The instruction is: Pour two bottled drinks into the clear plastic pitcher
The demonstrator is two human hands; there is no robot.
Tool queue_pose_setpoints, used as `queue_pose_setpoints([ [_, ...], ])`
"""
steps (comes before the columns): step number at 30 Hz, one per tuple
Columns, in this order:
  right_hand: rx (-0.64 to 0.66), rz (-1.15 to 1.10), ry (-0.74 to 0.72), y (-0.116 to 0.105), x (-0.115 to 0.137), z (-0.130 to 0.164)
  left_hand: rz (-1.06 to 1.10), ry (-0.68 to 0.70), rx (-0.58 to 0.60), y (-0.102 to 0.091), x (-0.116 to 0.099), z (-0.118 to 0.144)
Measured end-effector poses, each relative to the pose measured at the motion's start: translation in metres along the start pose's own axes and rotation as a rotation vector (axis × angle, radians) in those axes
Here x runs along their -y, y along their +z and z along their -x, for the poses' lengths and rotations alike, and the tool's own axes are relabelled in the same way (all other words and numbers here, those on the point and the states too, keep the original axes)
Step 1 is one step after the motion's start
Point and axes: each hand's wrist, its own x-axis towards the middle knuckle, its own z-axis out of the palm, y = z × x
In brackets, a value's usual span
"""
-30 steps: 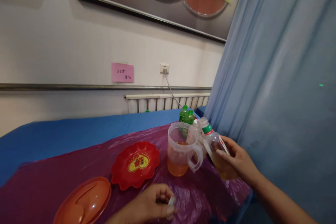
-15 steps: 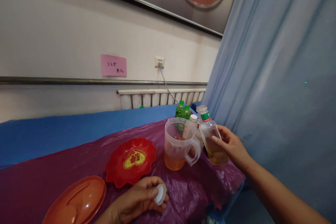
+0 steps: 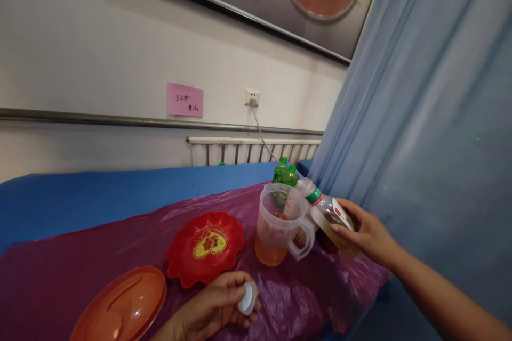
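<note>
My right hand (image 3: 366, 234) grips a clear plastic bottle (image 3: 326, 212) with amber liquid, tilted so its open neck leans over the rim of a clear plastic jug (image 3: 280, 224). The jug stands on the purple plastic sheet (image 3: 100, 256) and holds some amber liquid at its bottom. My left hand (image 3: 214, 309) rests low near the front edge and pinches a white bottle cap (image 3: 248, 298) between its fingers.
A red scalloped dish (image 3: 205, 248) lies left of the jug, and an orange oval lid (image 3: 120, 306) sits at the front left. Two green bottles (image 3: 285, 171) stand behind the jug. A blue curtain (image 3: 420, 117) hangs at the right; a radiator (image 3: 252, 152) lines the wall.
The bottle in my right hand went from tilted to upright and has now tipped toward the jug's rim again. My left hand turned so the white cap shows.
</note>
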Motion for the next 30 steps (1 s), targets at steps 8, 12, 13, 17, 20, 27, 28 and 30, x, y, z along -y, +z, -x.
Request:
queue_pose_setpoints([
  [8,0.029,0.247,-0.093,-0.008,0.003,0.000,0.021,0.011,-0.024,0.004,-0.001,0.002],
  [12,0.022,0.333,-0.129,-0.010,0.003,-0.003,0.020,0.021,-0.030,0.003,0.000,0.002],
  [13,0.022,0.347,-0.138,-0.011,0.003,-0.003,0.022,0.023,-0.033,0.003,0.000,0.002],
  [17,0.022,0.394,-0.161,-0.014,0.002,-0.004,0.027,0.024,-0.050,0.002,-0.001,0.002],
  [20,0.005,0.422,-0.176,-0.016,0.002,-0.005,0.038,0.024,-0.054,0.001,-0.001,0.002],
  [27,-0.004,0.457,-0.186,-0.018,0.001,-0.007,0.044,0.026,-0.063,0.002,-0.003,0.001],
  [28,0.000,0.462,-0.191,-0.018,0.001,-0.008,0.044,0.026,-0.065,0.003,-0.003,0.001],
  [30,0.006,0.469,-0.211,-0.019,0.000,-0.008,0.043,0.029,-0.065,0.004,-0.004,0.002],
])
